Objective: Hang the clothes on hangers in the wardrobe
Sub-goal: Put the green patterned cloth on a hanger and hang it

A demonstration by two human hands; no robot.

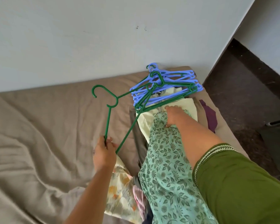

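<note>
Gripping green hanger (109,113) left; right hand (173,116) grasping leaf-print garment (165,167).

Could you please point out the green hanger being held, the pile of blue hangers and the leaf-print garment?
Green hanger (108,120), head view: its straight arm.
Blue hangers (176,74), head view: top hanger's arm.
Leaf-print garment (165,167), head view: middle of cloth.

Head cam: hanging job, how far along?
Early. Done: nothing visibly hung; no wardrobe in view. In hand: left hand holds a green hanger by one corner; right hand grips the green leaf-print garment. Left: the folded clothes pile on the bed and the blue and green hangers.
</note>
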